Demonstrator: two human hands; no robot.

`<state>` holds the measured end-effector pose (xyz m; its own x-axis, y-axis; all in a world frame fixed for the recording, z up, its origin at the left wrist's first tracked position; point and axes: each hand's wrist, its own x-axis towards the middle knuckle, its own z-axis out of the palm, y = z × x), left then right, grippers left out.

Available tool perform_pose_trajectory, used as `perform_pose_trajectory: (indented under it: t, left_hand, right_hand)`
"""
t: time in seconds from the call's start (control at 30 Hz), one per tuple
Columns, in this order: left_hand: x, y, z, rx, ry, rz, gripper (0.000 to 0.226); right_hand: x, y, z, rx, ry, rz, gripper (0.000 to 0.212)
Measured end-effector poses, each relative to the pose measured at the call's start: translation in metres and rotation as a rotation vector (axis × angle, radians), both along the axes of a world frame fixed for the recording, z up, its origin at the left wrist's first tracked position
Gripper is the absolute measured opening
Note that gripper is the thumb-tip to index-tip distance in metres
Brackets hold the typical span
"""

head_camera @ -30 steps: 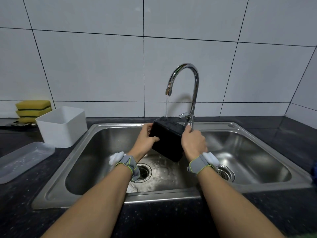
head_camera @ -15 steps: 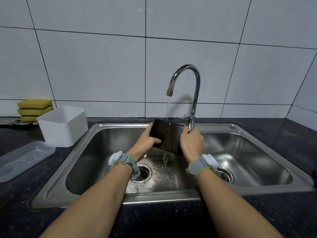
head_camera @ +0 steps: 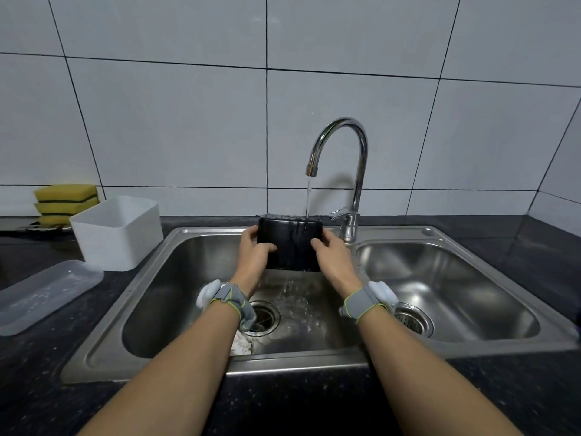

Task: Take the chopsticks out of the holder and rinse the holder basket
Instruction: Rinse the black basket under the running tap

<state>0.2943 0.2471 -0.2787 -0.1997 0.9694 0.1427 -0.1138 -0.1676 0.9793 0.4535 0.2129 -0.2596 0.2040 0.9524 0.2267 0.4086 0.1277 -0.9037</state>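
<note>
Both my left hand (head_camera: 255, 253) and right hand (head_camera: 332, 253) clamp the black basket (head_camera: 290, 245); I should tilt it slowly so the faucet (head_camera: 341, 158) stream reaches every wall.

Grey tiled wall (head_camera: 188, 121) (dark grout), black speckled countertop (head_camera: 47, 372), dim light

The black holder basket (head_camera: 290, 245) is a wet, rounded-cornered box held upright above the left sink bowl, at twelve o'clock from its drain, its top under running water.
</note>
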Motion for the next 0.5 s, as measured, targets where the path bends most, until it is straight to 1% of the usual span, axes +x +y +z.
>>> perform_pose_trajectory:
  t: [0.1,0.23,0.33,0.4,0.5]
  left_hand:
    - [-0.0028,0.0013,0.0003,-0.009,-0.073,0.055,0.055]
    - [-0.0065,0.0027,-0.0014,-0.015,-0.114,0.088,0.052]
    - [-0.0052,0.0023,-0.0014,-0.008,-0.113,0.078,0.052]
    - [-0.0023,0.0011,-0.0003,0.004,-0.085,0.04,0.051]
    - [0.0028,-0.0017,0.0004,0.018,-0.031,-0.027,0.051]
  right_hand:
    - [-0.0027,0.0006,0.0002,-0.032,-0.015,0.093,0.053]
    - [-0.0028,0.0018,-0.001,-0.056,-0.023,0.131,0.059]
    - [-0.0024,0.0034,-0.0017,-0.029,-0.008,0.092,0.056]
    - [-0.0014,0.0051,-0.0011,-0.005,0.061,0.041,0.051]
    - [0.0034,0.0078,-0.0005,0.009,0.155,-0.116,0.036]
